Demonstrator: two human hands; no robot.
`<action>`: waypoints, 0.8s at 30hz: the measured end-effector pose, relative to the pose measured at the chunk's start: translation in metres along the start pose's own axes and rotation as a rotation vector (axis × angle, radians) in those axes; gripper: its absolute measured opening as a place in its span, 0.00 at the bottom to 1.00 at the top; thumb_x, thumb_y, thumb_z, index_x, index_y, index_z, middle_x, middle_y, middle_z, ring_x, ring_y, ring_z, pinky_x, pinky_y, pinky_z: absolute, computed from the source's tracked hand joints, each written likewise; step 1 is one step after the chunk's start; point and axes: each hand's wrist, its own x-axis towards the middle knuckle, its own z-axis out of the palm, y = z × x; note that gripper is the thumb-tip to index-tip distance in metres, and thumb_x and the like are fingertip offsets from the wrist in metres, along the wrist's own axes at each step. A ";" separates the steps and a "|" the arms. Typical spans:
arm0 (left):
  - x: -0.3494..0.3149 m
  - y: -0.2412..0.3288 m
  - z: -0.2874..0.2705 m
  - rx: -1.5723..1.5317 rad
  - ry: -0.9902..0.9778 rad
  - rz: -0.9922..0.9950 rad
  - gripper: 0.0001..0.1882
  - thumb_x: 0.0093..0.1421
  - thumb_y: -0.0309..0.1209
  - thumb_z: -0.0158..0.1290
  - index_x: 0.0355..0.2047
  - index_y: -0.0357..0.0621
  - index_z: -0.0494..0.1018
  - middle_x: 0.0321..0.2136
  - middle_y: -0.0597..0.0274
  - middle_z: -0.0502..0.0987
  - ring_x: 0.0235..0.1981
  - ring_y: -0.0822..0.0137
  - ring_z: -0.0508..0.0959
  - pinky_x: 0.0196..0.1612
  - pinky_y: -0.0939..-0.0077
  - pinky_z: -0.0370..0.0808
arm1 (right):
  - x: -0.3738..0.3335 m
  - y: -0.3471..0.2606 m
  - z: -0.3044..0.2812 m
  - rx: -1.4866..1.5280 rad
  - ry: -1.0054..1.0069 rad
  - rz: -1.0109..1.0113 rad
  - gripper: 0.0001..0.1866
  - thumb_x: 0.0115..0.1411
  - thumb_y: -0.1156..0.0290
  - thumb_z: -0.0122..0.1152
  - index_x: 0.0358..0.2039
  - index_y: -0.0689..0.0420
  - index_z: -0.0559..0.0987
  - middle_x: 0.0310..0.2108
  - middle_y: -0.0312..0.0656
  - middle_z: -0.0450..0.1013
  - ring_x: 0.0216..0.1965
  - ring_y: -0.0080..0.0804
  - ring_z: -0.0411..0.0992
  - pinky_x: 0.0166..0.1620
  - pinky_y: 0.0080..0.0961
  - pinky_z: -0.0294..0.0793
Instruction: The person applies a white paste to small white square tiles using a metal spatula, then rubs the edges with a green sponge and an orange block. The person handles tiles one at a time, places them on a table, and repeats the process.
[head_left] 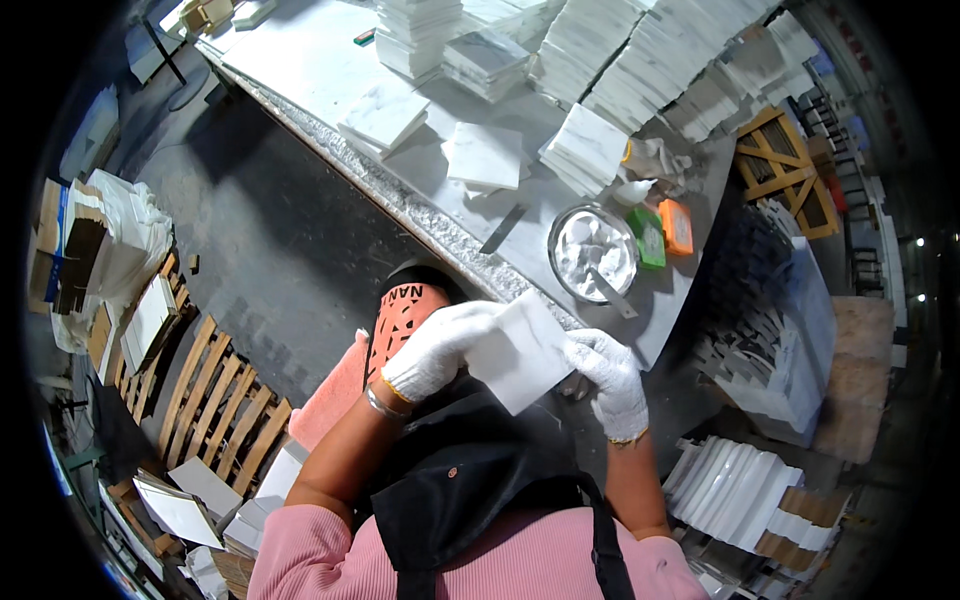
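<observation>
A thin square white marble tile (520, 352) with faint grey veins is held tilted above my lap, in front of the table edge. My left hand (440, 350), in a white knit glove, grips the tile's left side. On the opposite side, my right hand (608, 380), gloved the same way, has its fingers closed on the tile's edge. Just beyond the tile, on the table, stands a round bowl (556, 262) of white paste with a metal putty knife (612, 294) resting in it. A flat metal strip (503, 228) lies left of the bowl.
Stacked marble tiles (585, 145) and more tiles (487, 155) cover the white-dusted table (300, 75). Right of the bowl are a green block (647, 238), an orange block (677, 227) and a white bottle (634, 192). Wooden pallets (215, 390) lie on the floor at left; stone slabs (735, 490) stand at right.
</observation>
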 end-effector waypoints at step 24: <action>-0.005 -0.029 0.042 0.008 -0.011 -0.076 0.33 0.57 0.32 0.65 0.61 0.37 0.67 0.53 0.60 0.76 0.55 0.68 0.75 0.61 0.72 0.70 | -0.002 0.016 -0.023 0.222 0.197 -0.165 0.18 0.74 0.60 0.48 0.44 0.61 0.80 0.33 0.43 0.80 0.30 0.24 0.78 0.33 0.19 0.77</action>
